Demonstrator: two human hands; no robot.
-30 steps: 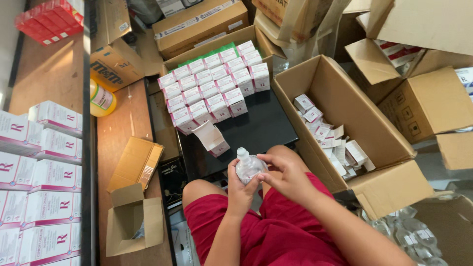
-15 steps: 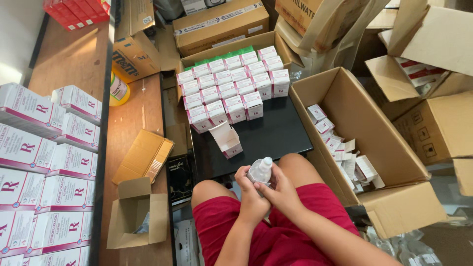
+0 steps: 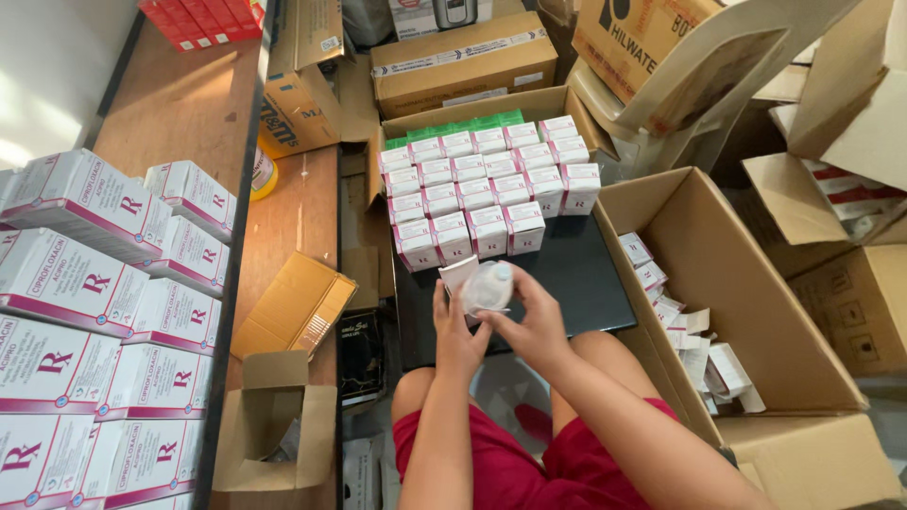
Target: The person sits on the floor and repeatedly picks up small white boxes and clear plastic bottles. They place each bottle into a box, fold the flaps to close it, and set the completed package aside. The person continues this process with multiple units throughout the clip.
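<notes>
My left hand and my right hand together hold a small clear bottle above my lap, over the near edge of a black tray. A small open white-and-pink carton lies just behind the bottle, by my left fingers. Several rows of small white-and-pink cartons stand upright on the tray's far half. I sit in red shorts.
A large open cardboard box at my right holds loose small cartons and leaflets. Stacked white-and-pink boxes fill a shelf at left. A small open cardboard box and a flat one lie on the wooden board. More cardboard boxes crowd the back.
My view has shifted so things sit lower and more to the right in frame. My hands still hold the bottle, now closer to the open small carton.
</notes>
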